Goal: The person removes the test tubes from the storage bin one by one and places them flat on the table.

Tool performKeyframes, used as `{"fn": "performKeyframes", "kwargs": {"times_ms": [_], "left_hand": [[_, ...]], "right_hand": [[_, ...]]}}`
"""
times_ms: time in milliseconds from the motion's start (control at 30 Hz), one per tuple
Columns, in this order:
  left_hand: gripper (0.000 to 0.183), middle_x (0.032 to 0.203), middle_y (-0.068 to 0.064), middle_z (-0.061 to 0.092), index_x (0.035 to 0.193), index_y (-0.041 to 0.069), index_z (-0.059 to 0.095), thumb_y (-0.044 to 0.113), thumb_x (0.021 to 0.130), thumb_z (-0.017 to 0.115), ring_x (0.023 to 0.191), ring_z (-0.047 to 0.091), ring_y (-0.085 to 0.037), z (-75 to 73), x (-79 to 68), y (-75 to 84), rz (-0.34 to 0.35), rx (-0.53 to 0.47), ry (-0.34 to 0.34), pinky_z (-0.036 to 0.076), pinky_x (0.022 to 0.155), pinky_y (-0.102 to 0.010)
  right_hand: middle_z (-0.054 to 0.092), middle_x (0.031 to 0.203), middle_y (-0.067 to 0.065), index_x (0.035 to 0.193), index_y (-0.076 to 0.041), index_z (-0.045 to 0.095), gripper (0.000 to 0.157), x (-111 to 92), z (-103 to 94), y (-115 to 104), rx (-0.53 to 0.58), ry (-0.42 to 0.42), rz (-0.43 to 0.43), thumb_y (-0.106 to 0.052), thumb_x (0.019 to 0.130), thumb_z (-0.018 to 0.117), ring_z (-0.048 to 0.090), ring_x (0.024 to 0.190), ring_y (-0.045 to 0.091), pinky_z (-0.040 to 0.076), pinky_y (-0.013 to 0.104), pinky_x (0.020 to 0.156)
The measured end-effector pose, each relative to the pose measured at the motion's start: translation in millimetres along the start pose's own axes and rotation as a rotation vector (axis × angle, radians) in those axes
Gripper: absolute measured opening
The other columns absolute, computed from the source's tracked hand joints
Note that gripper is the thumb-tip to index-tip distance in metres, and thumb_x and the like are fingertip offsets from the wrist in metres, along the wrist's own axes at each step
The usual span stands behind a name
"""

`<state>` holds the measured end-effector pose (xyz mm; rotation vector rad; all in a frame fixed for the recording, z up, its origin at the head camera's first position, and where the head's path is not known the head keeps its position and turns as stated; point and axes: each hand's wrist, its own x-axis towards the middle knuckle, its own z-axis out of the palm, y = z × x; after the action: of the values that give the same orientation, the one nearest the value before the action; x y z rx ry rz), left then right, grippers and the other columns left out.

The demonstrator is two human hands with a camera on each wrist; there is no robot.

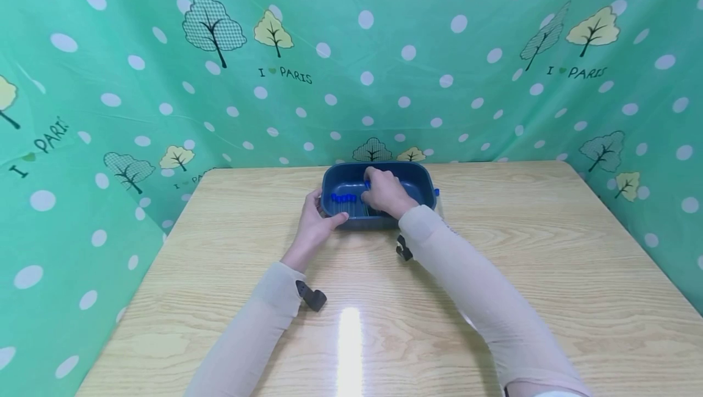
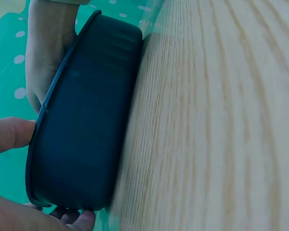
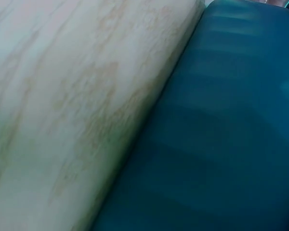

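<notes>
A dark blue rectangular tub (image 1: 365, 224) with rounded corners stands near the table's back edge. My left hand (image 1: 315, 223) grips its left end, thumb on the front rim and fingers around the side; in the left wrist view the fingertips (image 2: 84, 220) show against the wall. My right hand (image 1: 387, 193) reaches inside the tub and pinches a small bright blue piece (image 1: 367, 184) between thumb and fingers; its shape is mostly hidden. Several like pieces (image 1: 343, 198) sit in a row in the tub's left part. Only the tub's outer wall (image 3: 221, 134) shows in the right wrist view.
A small blue knob-like piece (image 1: 437, 192) shows at the tub's right end. The light wooden table (image 1: 247, 232) extends around the tub. Behind and beside it hangs a green dotted curtain (image 1: 351, 104).
</notes>
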<state>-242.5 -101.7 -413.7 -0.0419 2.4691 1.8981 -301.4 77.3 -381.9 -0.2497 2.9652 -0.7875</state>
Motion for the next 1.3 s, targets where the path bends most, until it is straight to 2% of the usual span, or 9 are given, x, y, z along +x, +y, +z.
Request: {"fn": "performKeyframes", "kwargs": {"times_ms": [300,567,933,1067,1300], "left_hand": [[0.083,0.147,-0.018,0.033,0.147,0.010,0.022,0.015,0.083,0.074,0.135,0.035,-0.031,-1.1,0.1,-0.2,-0.002,-0.005,-0.007,0.035,0.109,-0.041],[0.084,0.147,-0.018,0.034,0.147,0.010,0.022,0.015,0.082,0.074,0.135,0.036,-0.032,-1.0,0.2,-0.4,0.002,0.000,-0.009,0.036,0.109,-0.041],[0.083,0.146,-0.017,0.035,0.147,0.011,0.022,0.015,0.083,0.074,0.134,0.036,-0.031,-1.3,0.7,-1.9,-0.003,0.003,-0.007,0.035,0.109,-0.041],[0.083,0.147,-0.016,0.034,0.148,0.012,0.022,0.016,0.083,0.074,0.135,0.035,-0.031,-1.0,-0.4,-1.1,-0.008,0.011,-0.006,0.035,0.110,-0.042],[0.084,0.148,-0.016,0.033,0.148,0.011,0.021,0.016,0.083,0.074,0.136,0.035,-0.031,-1.2,0.2,-1.0,-0.008,0.017,-0.005,0.034,0.110,-0.043]], "right_hand": [[0.061,0.103,0.008,0.132,-0.010,0.049,0.046,-3.4,-4.7,-1.6,0.052,-0.020,0.006,-0.019,0.090,0.064,0.063,0.066,0.017,0.052,0.033,0.066],[0.063,0.086,0.004,0.135,-0.012,0.046,0.048,-11.5,-14.0,-3.2,0.117,-0.029,0.012,-0.020,0.091,0.062,0.065,0.061,0.021,0.051,0.033,0.061],[0.063,0.075,0.005,0.135,-0.012,0.046,0.048,-21.0,-21.6,-2.9,0.138,-0.023,0.016,-0.021,0.091,0.063,0.066,0.063,0.026,0.050,0.032,0.054],[0.061,0.068,0.006,0.135,-0.013,0.046,0.048,-26.7,-28.4,-3.1,0.131,-0.024,0.012,-0.020,0.090,0.062,0.063,0.058,0.024,0.049,0.031,0.051],[0.060,0.075,0.006,0.135,-0.012,0.046,0.049,-35.2,-36.3,-1.4,0.114,-0.012,-0.004,-0.018,0.090,0.062,0.058,0.056,0.019,0.048,0.031,0.050]]}}
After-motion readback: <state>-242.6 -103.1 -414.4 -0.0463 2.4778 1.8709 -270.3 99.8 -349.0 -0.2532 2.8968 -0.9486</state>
